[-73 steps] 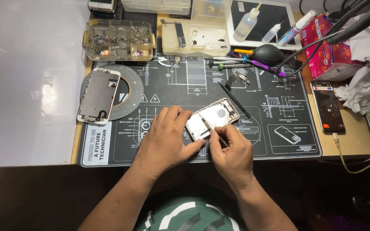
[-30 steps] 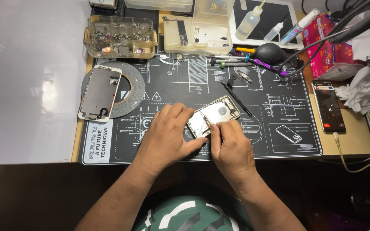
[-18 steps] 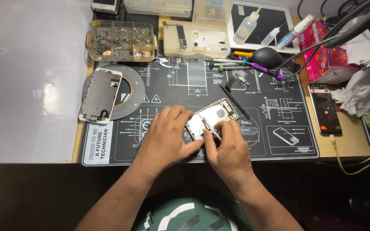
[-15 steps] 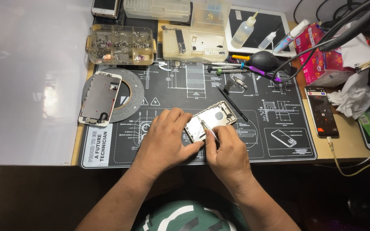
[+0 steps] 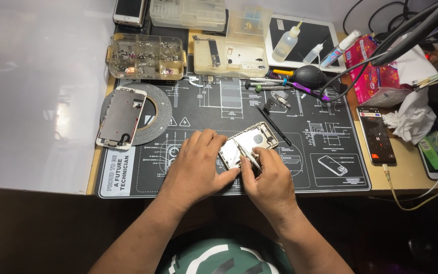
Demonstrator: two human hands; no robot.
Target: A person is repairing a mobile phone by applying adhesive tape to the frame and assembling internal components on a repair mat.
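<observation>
An opened phone body (image 5: 248,144), its back removed and pale inner parts showing, lies tilted near the middle of a black repair mat (image 5: 310,167) printed with white technical drawings. The left hand (image 5: 196,167) lies palm down on the mat, its fingertips pressed against the left edge of the phone body to steady it. The right hand (image 5: 269,177) is closed around a pair of fine metal tweezers (image 5: 248,155), whose tips rest on the phone's inner parts. A thin black tool (image 5: 273,124) lies on the mat just beside the phone's upper right corner. To the left, a detached phone screen (image 5: 121,117) rests across a roll of black tape (image 5: 160,109). Along the mat's far edge sit a clear compartment box of small parts (image 5: 145,57) and a second pale parts tray (image 5: 229,53), with several screwdrivers (image 5: 280,83) and a black rubber air blower (image 5: 308,76) to their right. Further right, a dark phone with a lit screen (image 5: 376,134) lies on the wooden desk beside crumpled white tissue (image 5: 411,119) and a pink packet (image 5: 373,73).
</observation>
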